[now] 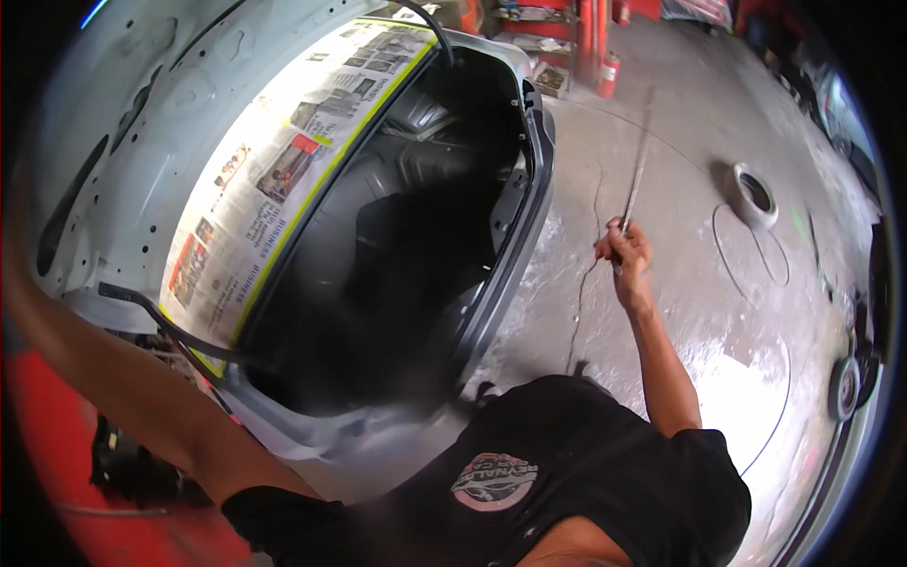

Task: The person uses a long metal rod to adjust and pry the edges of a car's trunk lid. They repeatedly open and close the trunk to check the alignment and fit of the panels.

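From my remote seat the biggest concern is the concrete floor [680, 142] across the right of the frame: it shines wet or polished in places, I can't tell which, so a foot could slide there. The trunk cavity [416, 227] gapes dark at the centre; anything dropped in could be hard for me to find by camera. The pale raised lid [113, 203] fills the upper left, and if whatever holds it gave way it could come down on an arm; I can't see its support clearly. Next comes the newspaper [274, 180] laid over the rear glass, edged with yellow-green tape [299, 221]; a careless poke could tear it or lift that edge. The left arm [123, 369] runs out at the left edge, its hand beyond my view, so I can't tell what that grip is doing. On the right, a loop of cord [719, 250] could catch a shoe near the pale ring [741, 191]. The thin rod [638, 161] stands right of centre, slanting up over the floor, its far end blurred. The right hand [627, 248] has its grip clenched around the rod's lower end; held that far down, the long free tip could whip sideways and scratch the trunk rim [518, 255] if the wrist turned carelessly.
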A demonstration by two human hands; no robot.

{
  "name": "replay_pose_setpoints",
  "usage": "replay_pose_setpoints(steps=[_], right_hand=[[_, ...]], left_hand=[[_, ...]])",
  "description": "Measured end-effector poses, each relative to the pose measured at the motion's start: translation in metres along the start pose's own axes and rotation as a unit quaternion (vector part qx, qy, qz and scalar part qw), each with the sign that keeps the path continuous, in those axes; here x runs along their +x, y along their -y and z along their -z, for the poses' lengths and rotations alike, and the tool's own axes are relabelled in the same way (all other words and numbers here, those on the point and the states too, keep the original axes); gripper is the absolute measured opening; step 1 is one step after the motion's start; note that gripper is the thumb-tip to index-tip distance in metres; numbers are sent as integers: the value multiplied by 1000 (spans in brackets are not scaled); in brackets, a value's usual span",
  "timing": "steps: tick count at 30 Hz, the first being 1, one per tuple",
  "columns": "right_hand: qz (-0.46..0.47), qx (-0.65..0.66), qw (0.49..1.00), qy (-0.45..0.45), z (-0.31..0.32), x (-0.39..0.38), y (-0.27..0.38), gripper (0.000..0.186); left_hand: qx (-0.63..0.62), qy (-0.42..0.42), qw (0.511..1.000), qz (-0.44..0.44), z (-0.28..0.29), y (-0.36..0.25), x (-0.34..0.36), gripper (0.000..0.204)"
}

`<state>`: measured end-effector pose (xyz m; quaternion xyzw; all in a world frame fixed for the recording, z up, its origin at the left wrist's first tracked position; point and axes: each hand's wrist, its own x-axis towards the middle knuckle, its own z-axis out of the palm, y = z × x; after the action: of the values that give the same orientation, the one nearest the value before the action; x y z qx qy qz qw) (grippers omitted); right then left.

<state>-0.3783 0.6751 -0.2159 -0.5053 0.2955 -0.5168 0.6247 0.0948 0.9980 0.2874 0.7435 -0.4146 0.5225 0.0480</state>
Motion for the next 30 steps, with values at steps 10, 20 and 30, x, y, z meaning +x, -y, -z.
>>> replay_pose_setpoints(steps=[10,20,30], right_hand=[[43,-19,991,122,74,110,147,42],[229,-197,904,304,-30,190,157,38],[426,-387,758,306,-135,221,21,48]], left_hand=[[76,-8,995,65,79,-331,-246,43],[-6,243,952,187,7,-494,-529,83],[-18,481,859,174,-51,-548,-595,94]])
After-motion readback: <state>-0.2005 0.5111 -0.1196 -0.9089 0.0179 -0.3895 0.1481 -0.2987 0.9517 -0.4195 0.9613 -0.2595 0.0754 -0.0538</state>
